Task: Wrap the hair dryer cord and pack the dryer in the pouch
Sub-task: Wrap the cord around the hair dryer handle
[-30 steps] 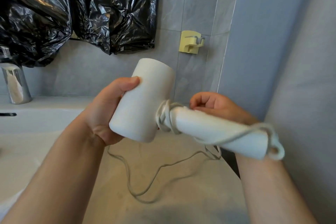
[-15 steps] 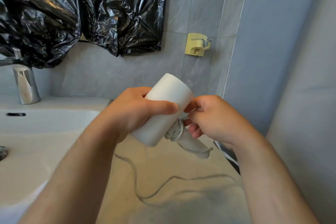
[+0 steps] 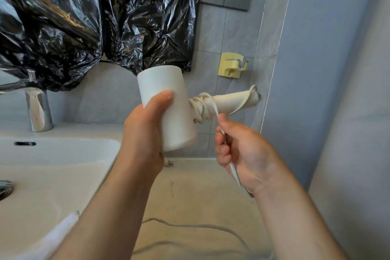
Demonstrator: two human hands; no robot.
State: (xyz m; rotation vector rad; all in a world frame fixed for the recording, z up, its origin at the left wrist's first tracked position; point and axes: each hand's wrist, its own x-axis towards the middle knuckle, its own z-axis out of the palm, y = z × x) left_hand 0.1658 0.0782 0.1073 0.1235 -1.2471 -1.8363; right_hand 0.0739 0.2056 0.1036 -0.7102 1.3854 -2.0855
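Head view: the left hand (image 3: 145, 133) grips the hair dryer (image 3: 168, 95) by its barrel, above the counter (image 3: 190, 192). The right hand (image 3: 242, 150) is curled round the cord (image 3: 200, 107) just below coils bunched at the handle's root. If tension drops, those overlapping turns may slide loose. No pouch shows.

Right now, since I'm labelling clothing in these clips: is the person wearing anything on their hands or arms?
No. The left hand and right hand carry no gloves or visible rings. The arms behind them are bare to the frame's edge, with no sleeves, watch or bracelet. The one thumbnail in view is short and unpainted.
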